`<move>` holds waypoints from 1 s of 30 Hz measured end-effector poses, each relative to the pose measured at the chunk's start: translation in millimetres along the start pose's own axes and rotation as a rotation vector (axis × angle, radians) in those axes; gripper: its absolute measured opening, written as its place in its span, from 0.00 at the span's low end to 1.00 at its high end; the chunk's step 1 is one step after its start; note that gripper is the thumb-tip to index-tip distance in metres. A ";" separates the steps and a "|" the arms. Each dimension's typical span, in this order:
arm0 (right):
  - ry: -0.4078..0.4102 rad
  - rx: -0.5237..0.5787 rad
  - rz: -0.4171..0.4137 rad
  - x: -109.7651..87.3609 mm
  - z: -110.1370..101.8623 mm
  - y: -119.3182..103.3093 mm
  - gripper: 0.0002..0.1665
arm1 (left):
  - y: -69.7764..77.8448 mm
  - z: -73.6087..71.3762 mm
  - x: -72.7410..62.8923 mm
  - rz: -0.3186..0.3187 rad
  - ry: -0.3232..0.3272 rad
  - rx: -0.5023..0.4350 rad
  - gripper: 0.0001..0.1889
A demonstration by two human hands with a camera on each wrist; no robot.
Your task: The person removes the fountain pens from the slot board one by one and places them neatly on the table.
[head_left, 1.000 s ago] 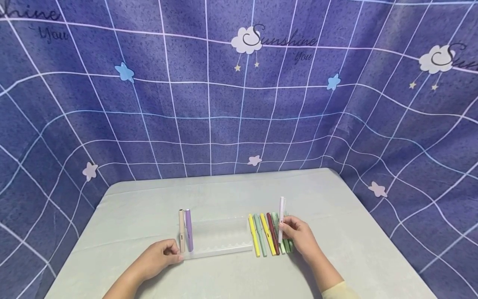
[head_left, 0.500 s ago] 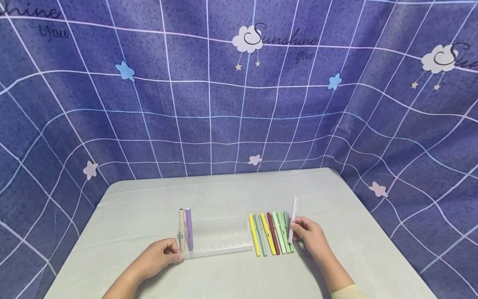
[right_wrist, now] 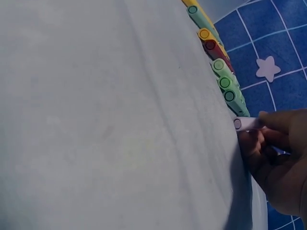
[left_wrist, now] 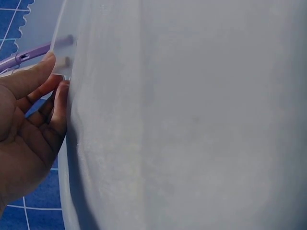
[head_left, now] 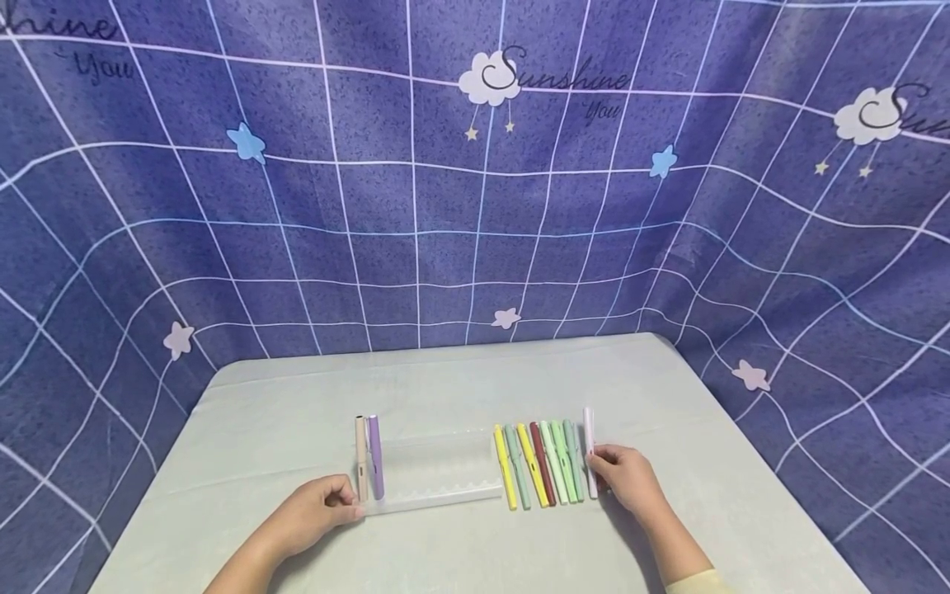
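My right hand [head_left: 629, 478] pinches a pale pink pen [head_left: 590, 445] at the right end of a row of pens, low at the table; in the right wrist view its round end [right_wrist: 238, 123] shows by the fingertips. My left hand [head_left: 321, 510] pinches the left front corner of a clear plastic pen rack [head_left: 438, 500] with a notched edge. Two pens stand in the rack's left end, a beige pen [head_left: 361, 458] and a purple pen [head_left: 376, 456]. In the left wrist view the thumb and fingers hold the rack's corner [left_wrist: 61, 43].
Right of the rack several pens lie side by side: a yellow pen [head_left: 505, 466], a grey-green pen [head_left: 518, 466], a second yellow pen [head_left: 532, 464], a dark red pen [head_left: 543, 464] and green ones [head_left: 564, 462]. A blue patterned curtain [head_left: 445, 206] surrounds the white table [head_left: 430, 388].
The right hand has carried the pale pink pen rightward past the green pens and lowered it to the row's right end. The left hand and rack have stayed in place.
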State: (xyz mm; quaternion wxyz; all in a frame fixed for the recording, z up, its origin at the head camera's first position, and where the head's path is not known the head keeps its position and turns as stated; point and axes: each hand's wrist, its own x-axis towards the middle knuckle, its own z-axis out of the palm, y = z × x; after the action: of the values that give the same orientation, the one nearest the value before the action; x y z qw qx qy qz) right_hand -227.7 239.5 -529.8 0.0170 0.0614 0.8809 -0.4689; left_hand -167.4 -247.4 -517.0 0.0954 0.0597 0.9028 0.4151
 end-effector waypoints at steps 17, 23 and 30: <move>0.043 -0.321 -0.013 -1.8 6.1 -7.7 0.08 | -0.2 0.5 -1.9 0.007 -0.009 -0.014 0.14; 0.053 -0.331 -0.007 -0.6 6.4 -8.2 0.09 | 0.1 -0.3 -1.2 0.006 -0.011 -0.014 0.14; 0.064 -0.358 0.010 -0.3 0.6 -11.9 0.21 | 1.2 -0.7 -0.1 -0.004 -0.011 -0.022 0.15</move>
State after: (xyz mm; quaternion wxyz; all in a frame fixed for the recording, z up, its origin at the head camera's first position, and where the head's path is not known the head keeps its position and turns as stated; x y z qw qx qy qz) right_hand -229.0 232.3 -520.2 0.0018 0.0765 0.9501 -0.3024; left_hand -167.4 -247.2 -515.6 0.1017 0.0594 0.8978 0.4244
